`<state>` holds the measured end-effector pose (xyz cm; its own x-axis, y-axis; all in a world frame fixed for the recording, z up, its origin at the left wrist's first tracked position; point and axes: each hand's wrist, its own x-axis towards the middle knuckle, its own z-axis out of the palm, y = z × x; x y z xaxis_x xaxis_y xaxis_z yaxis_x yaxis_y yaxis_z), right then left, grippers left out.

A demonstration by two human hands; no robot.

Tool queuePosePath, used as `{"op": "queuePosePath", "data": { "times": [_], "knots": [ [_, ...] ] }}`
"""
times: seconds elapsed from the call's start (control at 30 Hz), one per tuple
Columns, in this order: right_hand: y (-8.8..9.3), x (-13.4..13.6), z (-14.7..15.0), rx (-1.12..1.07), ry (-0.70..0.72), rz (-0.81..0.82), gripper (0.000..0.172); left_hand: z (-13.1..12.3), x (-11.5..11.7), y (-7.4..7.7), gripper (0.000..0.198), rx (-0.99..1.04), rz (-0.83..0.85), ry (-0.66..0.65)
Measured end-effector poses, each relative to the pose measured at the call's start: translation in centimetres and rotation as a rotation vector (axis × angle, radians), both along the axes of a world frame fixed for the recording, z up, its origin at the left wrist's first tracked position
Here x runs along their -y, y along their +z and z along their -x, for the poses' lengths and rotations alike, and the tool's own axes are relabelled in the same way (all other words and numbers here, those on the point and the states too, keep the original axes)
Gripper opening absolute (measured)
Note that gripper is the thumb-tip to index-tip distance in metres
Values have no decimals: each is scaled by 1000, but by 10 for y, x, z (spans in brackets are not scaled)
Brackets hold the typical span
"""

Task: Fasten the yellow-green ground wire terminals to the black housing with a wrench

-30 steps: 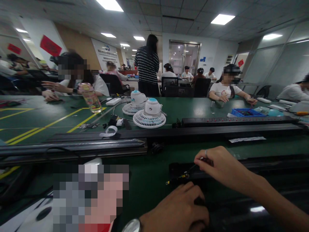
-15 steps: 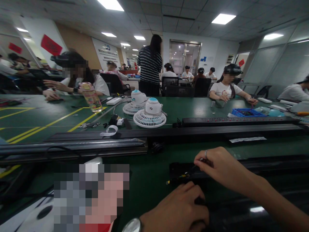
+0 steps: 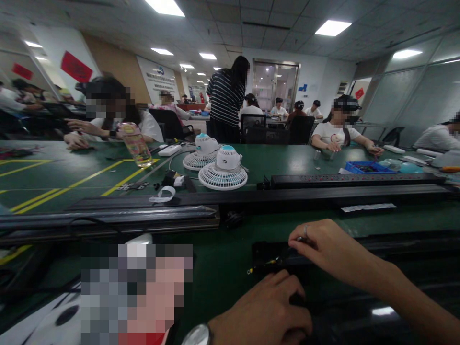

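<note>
My right hand [image 3: 321,247] is closed in a pinch on a thin dark piece [image 3: 290,250], which could be a cable or a slim tool. Just left of it, a yellow-green wire with a ring terminal [image 3: 249,271] pokes out over the end of a long black metal housing [image 3: 264,248]. My left hand [image 3: 268,306], a watch on its wrist, lies in front of that end with its fingers curled. Whatever those fingers grip is hidden in shadow. Along the near right runs a glossy black bar [image 3: 362,314], partly behind my forearm.
Long black power strips [image 3: 352,179] and bars cross the green table [image 3: 212,268]. Beyond them are two white fans [image 3: 223,175], a drink bottle [image 3: 135,148] and a blue tray [image 3: 370,167]. A blurred-out object [image 3: 136,292] lies left. Several people sit around; one stands [image 3: 226,98].
Both my hands stay nearly in place; the yellow-green wire shows a little less beside my right hand. The standing person has leaned to the right. The person at the left has shifted their head.
</note>
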<state>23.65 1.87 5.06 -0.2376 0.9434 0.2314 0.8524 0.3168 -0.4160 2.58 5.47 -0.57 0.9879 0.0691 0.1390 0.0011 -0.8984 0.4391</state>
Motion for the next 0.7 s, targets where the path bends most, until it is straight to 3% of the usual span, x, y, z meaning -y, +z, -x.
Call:
{"op": "queuePosePath", "data": {
  "times": [0.7],
  "knots": [
    [-1,1,-4,29,-35,16,15,0,0,1,4,26,4,-3]
  ]
}}
